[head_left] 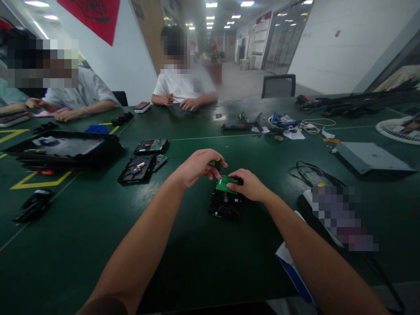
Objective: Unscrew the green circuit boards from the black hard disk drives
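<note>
A black hard drive [225,205] lies on the green table in front of me, its green circuit board [223,184] facing up at the far end. My right hand [247,186] grips the drive's right side, the thumb resting on the board. Over the far left corner of the drive, my left hand [201,167] is closed around a screwdriver [215,163] with a yellow and black handle; the shaft and tip are hidden by the fingers. To the left lie another hard drive [151,146], an opened black drive body [136,169] and a loose circuit board [160,162].
A black tray [65,148] stands on the left. Several cables [285,122], a grey metal box [374,157] and a white fan grille [400,130] lie to the right. Beside my right forearm is a blurred-out object [341,218]. Co-workers sit across the table.
</note>
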